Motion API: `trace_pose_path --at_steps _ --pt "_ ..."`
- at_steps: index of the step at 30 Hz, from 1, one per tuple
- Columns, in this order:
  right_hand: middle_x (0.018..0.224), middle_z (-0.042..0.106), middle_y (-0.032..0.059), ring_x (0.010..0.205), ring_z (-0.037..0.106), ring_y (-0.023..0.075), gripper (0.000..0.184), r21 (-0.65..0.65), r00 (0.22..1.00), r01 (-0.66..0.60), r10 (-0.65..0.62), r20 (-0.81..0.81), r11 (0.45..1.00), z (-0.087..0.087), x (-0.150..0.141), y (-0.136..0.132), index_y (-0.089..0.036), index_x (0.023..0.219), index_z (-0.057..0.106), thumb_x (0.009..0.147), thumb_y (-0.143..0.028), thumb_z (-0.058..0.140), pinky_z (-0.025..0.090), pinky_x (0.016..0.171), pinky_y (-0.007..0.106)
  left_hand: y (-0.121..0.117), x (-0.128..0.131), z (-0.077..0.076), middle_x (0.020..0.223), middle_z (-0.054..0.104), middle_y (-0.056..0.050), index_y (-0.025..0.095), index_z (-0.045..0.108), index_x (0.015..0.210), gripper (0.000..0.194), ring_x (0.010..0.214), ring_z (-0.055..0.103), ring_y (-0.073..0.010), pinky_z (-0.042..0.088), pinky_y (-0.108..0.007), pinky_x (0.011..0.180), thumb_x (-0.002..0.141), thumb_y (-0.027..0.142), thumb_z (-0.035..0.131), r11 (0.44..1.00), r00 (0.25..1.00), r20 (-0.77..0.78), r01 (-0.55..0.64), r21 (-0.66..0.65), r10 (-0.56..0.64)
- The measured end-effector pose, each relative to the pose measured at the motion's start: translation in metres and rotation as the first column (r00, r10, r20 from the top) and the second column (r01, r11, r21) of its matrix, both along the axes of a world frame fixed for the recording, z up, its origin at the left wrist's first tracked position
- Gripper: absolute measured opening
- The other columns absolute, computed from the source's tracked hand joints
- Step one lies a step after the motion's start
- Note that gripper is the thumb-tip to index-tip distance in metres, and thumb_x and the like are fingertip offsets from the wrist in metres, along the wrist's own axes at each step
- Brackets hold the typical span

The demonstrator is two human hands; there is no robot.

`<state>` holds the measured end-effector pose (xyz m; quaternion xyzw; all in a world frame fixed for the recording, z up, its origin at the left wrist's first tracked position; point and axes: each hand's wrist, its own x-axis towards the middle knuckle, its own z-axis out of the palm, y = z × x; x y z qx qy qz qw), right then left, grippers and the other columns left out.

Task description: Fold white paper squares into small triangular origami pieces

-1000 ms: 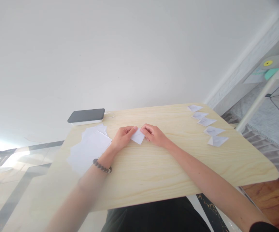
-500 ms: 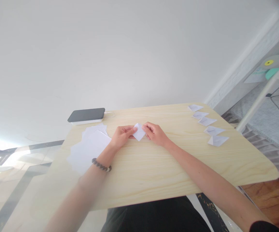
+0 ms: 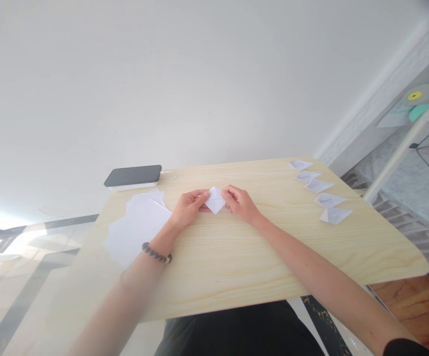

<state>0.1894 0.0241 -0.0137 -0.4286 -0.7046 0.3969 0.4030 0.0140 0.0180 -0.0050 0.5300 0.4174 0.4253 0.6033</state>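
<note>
A small folded white paper (image 3: pixel 215 201), diamond-shaped with crease lines, is held between both hands above the middle of the table. My left hand (image 3: pixel 189 207) pinches its left corner, thumb on top and fingers underneath. On the opposite corner, my right hand (image 3: pixel 239 202) is closed with thumb and forefinger gripping the edge. A loose pile of white paper sheets (image 3: pixel 138 227) lies beside my left forearm. Several folded paper pieces (image 3: pixel 318 186) form a column along the table's right side.
The light wooden table (image 3: pixel 236 267) stands against a pale wall (image 3: pixel 199 89). At its back left a dark-topped, phone-like device (image 3: pixel 132 176) rests with a white cable (image 3: pixel 169 173) attached. A white metal frame (image 3: pixel 396 158) rises beyond the right edge.
The folded paper has turned and opened from a partly covered piece into a fuller diamond facing me. Both hands have shifted slightly, keeping their grip on it.
</note>
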Motion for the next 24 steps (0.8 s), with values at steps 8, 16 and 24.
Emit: trace_pose_path --at_steps 8,16,24 --pt "0.052 0.044 -0.0050 0.043 0.042 0.0071 0.022 -0.004 0.999 0.010 -0.010 -0.041 1.000 -0.0001 -0.0009 0.0008 -0.018 0.080 0.048 0.083 -0.038 0.040 0.037 0.047 0.020 0.0015 -0.0011 -0.0036 0.087 0.065 -0.008 0.012 0.060 0.099 0.039 0.083 0.058 -0.0190 0.049 -0.031 0.072 0.070 0.038 0.062 0.999 0.999 -0.048 0.016 0.033 -0.015" --pt "0.071 0.052 -0.0004 0.053 0.046 0.0084 0.023 0.090 0.999 0.023 -0.026 0.026 0.996 -0.0019 -0.0012 0.0014 -0.019 0.091 0.050 0.081 -0.038 0.043 0.038 0.049 0.021 0.0002 -0.0016 -0.0058 0.077 0.064 -0.004 0.014 0.062 0.091 0.033 0.069 0.057 -0.0143 0.044 -0.026 0.065 0.071 0.040 0.060 0.994 0.982 -0.183 0.052 0.091 -0.035" --pt "0.068 0.051 -0.0009 0.059 0.046 0.0093 0.017 0.041 0.999 -0.032 0.031 0.010 0.999 -0.0006 0.0005 0.0013 -0.018 0.078 0.050 0.079 -0.034 0.045 0.038 0.052 0.019 -0.0037 -0.0017 0.0014 0.077 0.065 -0.003 0.014 0.065 0.088 0.031 0.070 0.056 -0.0139 0.043 -0.024 0.065 0.071 0.039 0.060 0.996 0.979 -0.196 0.068 0.062 -0.055"
